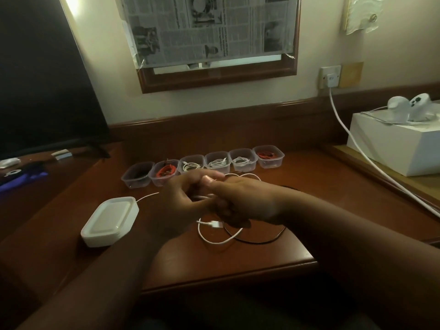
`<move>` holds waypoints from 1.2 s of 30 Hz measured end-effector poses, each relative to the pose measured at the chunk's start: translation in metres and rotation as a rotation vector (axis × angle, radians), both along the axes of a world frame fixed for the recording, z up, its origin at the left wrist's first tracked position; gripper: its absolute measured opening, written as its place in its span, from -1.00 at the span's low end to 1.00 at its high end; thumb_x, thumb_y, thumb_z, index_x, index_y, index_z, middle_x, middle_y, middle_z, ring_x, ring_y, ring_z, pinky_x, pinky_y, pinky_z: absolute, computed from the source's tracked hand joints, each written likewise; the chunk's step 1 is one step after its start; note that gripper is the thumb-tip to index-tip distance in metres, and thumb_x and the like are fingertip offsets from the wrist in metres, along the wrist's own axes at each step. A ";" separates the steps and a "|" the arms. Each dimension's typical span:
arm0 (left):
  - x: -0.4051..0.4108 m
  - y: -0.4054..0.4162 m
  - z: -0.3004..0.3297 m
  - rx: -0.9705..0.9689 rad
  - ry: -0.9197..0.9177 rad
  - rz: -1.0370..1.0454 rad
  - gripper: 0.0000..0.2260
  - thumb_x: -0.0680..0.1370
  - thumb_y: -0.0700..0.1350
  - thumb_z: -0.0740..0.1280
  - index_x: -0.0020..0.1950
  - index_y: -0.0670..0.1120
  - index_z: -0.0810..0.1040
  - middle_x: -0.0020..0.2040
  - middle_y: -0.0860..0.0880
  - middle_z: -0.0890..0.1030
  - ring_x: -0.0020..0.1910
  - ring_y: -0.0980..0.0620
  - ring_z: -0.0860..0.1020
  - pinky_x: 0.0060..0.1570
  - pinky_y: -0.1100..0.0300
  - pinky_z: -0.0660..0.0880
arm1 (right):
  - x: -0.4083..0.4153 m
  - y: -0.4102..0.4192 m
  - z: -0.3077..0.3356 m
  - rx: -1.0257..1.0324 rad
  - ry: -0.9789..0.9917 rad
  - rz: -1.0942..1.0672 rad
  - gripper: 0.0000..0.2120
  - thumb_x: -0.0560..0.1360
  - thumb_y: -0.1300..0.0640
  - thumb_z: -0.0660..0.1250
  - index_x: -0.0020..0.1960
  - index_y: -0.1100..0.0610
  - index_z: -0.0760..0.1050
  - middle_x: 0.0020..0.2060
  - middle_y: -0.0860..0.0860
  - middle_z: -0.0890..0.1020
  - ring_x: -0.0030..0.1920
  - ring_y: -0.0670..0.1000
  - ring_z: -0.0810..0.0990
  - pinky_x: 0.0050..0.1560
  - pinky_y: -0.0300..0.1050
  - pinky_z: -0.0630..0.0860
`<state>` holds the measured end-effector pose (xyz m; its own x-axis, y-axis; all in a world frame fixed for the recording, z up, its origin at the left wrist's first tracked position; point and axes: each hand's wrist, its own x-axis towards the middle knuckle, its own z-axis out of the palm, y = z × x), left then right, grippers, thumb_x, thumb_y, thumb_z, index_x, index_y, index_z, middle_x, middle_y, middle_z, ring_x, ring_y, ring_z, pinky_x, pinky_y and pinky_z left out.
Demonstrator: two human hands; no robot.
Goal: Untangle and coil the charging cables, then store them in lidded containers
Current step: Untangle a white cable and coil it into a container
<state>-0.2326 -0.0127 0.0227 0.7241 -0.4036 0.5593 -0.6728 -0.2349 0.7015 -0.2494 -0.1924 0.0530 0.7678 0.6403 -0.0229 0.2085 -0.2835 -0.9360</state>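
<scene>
Both our hands are bunched together over the middle of the desk [238,263]: our left hand [181,201] has its fingers curled around a stretch of white cable [215,241], and our right hand [240,198] is curled in tight against it, gripping the same cable, though it's blurry enough that we can't tell exactly which fingers do the pinching. Below the hands the cable hangs in a loose loop on the wood with its plug end [215,224] lying just under our right hand, and a black cable [259,240] curves around beneath it, overlapping the white loop. More white cable peeks out behind the right hand. Off to the left sits a stack of white lids [108,221], with a thin white strand running from behind it toward our hands. Further back there's a row of six open clear containers [204,164]: the leftmost holds something dark, two hold coiled red cables, three hold coiled white ones. Way over right, a white box [392,144] sits on the side ledge, and a white charger cord [357,144] runs down from the wall socket [330,76].
</scene>
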 end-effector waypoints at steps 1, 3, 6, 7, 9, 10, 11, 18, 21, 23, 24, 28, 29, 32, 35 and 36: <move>-0.003 -0.004 -0.003 -0.050 0.026 -0.046 -0.63 0.40 0.22 0.48 0.03 -0.01 0.64 -0.11 -0.18 0.64 -0.11 -0.08 0.66 -0.14 0.06 0.65 | 0.001 -0.002 -0.001 0.079 0.071 0.063 -0.45 0.65 -0.21 -0.05 -0.35 0.10 0.33 -0.47 0.00 0.29 -0.47 0.00 0.19 -0.42 -0.12 0.18; -0.011 -0.016 -0.008 -0.224 0.155 -0.088 -0.54 0.38 0.36 0.41 -0.13 -0.04 0.64 -0.23 -0.26 0.57 -0.21 -0.17 0.59 -0.23 -0.02 0.57 | 0.002 -0.003 -0.002 0.265 0.213 0.199 -0.44 0.63 -0.24 -0.06 -0.37 0.10 0.30 -0.52 -0.03 0.27 -0.52 -0.02 0.17 -0.46 -0.13 0.12; -0.020 -0.034 -0.007 -0.581 0.497 -0.071 -0.50 0.32 0.35 0.47 -0.10 -0.09 0.67 -0.23 -0.27 0.55 -0.28 -0.12 0.54 -0.32 0.04 0.49 | 0.005 0.001 -0.005 0.665 0.429 0.294 -0.45 0.62 -0.23 -0.02 -0.36 0.12 0.32 -0.54 -0.02 0.29 -0.53 -0.03 0.27 -0.44 -0.13 0.19; -0.019 -0.037 -0.007 -0.656 0.587 -0.024 -0.46 0.30 0.33 0.51 -0.04 -0.11 0.67 -0.19 -0.24 0.52 -0.30 -0.07 0.48 -0.33 0.11 0.40 | 0.006 0.002 -0.005 0.805 0.472 0.282 -0.47 0.62 -0.20 -0.01 -0.36 0.12 0.33 -0.54 -0.01 0.30 -0.52 -0.02 0.31 -0.42 -0.14 0.24; -0.020 -0.043 -0.007 -0.667 0.726 0.079 -0.54 0.37 0.27 0.47 -0.07 -0.12 0.61 -0.29 -0.16 0.44 -0.40 0.05 0.38 -0.36 0.17 0.24 | 0.008 0.002 -0.004 1.002 0.472 0.213 -0.52 0.62 -0.13 -0.01 -0.34 0.11 0.35 -0.52 -0.01 0.31 -0.49 -0.02 0.34 -0.39 -0.15 0.30; -0.022 -0.045 -0.007 -0.645 0.776 0.114 -0.64 0.46 0.21 0.40 -0.12 -0.10 0.56 -0.37 -0.07 0.42 -0.45 0.09 0.33 -0.38 0.18 0.21 | 0.009 0.002 -0.003 1.056 0.451 0.170 -0.55 0.61 -0.11 0.00 -0.34 0.11 0.36 -0.51 -0.01 0.31 -0.47 -0.03 0.34 -0.38 -0.16 0.30; -0.023 -0.047 -0.008 -0.612 0.801 0.129 -0.71 0.54 0.14 0.34 -0.16 -0.08 0.52 -0.41 0.00 0.40 -0.48 0.10 0.30 -0.39 0.18 0.19 | 0.010 0.001 -0.002 1.093 0.434 0.129 -0.57 0.60 -0.08 0.01 -0.34 0.10 0.35 -0.50 -0.01 0.31 -0.47 -0.03 0.34 -0.37 -0.16 0.31; -0.023 -0.049 -0.008 -0.568 0.521 0.151 -0.74 0.65 -0.05 0.22 0.09 0.30 0.61 -0.39 0.00 0.49 -0.50 0.09 0.32 -0.47 0.18 0.23 | 0.011 -0.003 -0.005 1.150 0.443 0.047 -0.56 0.60 0.00 0.02 -0.42 0.08 0.33 -0.56 -0.03 0.29 -0.53 -0.05 0.31 -0.44 -0.19 0.25; -0.027 -0.047 -0.007 -0.526 0.451 0.145 -0.73 0.68 -0.10 0.14 0.14 0.15 0.61 -0.40 -0.03 0.52 -0.45 0.04 0.42 -0.48 0.22 0.35 | 0.011 -0.005 -0.006 1.117 0.496 0.141 -0.55 0.61 0.00 0.03 -0.44 0.07 0.31 -0.58 -0.03 0.28 -0.55 -0.05 0.33 -0.46 -0.19 0.30; -0.030 -0.046 -0.004 -0.505 0.428 0.091 -0.68 0.69 -0.07 0.09 0.07 -0.03 0.65 -0.34 -0.06 0.59 -0.37 0.05 0.53 -0.43 0.26 0.44 | 0.012 -0.006 -0.008 1.067 0.511 0.210 -0.54 0.61 0.00 0.05 -0.45 0.07 0.30 -0.58 -0.03 0.24 -0.53 -0.05 0.35 -0.43 -0.18 0.32; -0.031 -0.047 -0.003 -0.493 0.422 0.071 -0.65 0.68 -0.05 0.08 0.03 -0.11 0.65 -0.30 -0.08 0.62 -0.35 0.07 0.56 -0.41 0.27 0.46 | 0.013 -0.006 -0.009 1.035 0.509 0.228 -0.54 0.62 0.01 0.07 -0.45 0.07 0.30 -0.57 -0.02 0.23 -0.52 -0.04 0.37 -0.42 -0.18 0.33; -0.029 -0.048 -0.003 -0.438 0.391 0.093 -0.65 0.67 -0.06 0.13 0.00 -0.28 0.59 -0.28 -0.18 0.57 -0.41 0.04 0.46 -0.46 0.23 0.36 | 0.021 -0.010 -0.013 0.921 0.493 0.184 -0.56 0.61 0.03 0.11 -0.43 0.08 0.33 -0.58 -0.02 0.32 -0.43 -0.02 0.45 -0.30 -0.16 0.39; -0.026 -0.049 -0.005 -0.437 0.390 0.104 -0.68 0.67 -0.08 0.13 -0.04 -0.25 0.59 -0.34 -0.11 0.56 -0.44 0.09 0.45 -0.47 0.25 0.35 | 0.023 -0.010 -0.014 0.888 0.492 0.160 -0.57 0.61 0.03 0.13 -0.42 0.09 0.34 -0.56 -0.01 0.33 -0.40 -0.01 0.46 -0.25 -0.15 0.40; -0.016 -0.050 -0.013 -0.465 0.378 0.142 -0.72 0.69 -0.13 0.12 -0.08 -0.17 0.56 -0.42 0.04 0.54 -0.46 0.20 0.47 -0.45 0.34 0.41 | 0.029 -0.010 -0.014 0.719 0.435 0.019 -0.63 0.63 0.05 0.13 -0.33 0.14 0.36 -0.47 0.07 0.33 -0.32 0.04 0.45 -0.11 -0.07 0.44; 0.000 -0.047 -0.022 -0.457 0.317 0.249 -0.77 0.68 -0.06 0.16 0.01 -0.05 0.60 -0.20 0.00 0.69 -0.21 0.12 0.66 -0.22 0.29 0.57 | 0.034 -0.006 -0.011 0.571 0.349 -0.152 -0.73 0.66 0.05 0.15 -0.09 0.22 0.45 -0.39 0.09 0.37 -0.30 0.02 0.47 -0.02 -0.02 0.50; 0.006 -0.045 -0.025 -0.434 0.279 0.301 -0.79 0.68 -0.03 0.17 0.03 0.02 0.60 -0.14 0.02 0.71 -0.12 0.11 0.68 -0.15 0.25 0.60 | 0.037 -0.005 -0.011 0.509 0.288 -0.221 -0.74 0.66 0.04 0.15 -0.04 0.21 0.46 -0.37 0.07 0.41 -0.31 0.00 0.47 -0.04 -0.05 0.51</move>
<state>-0.2268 -0.0578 -0.0020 0.9145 0.0647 0.3995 -0.3977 -0.0388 0.9167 -0.2124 -0.1975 0.0421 0.8916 0.4525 0.0179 -0.0845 0.2051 -0.9751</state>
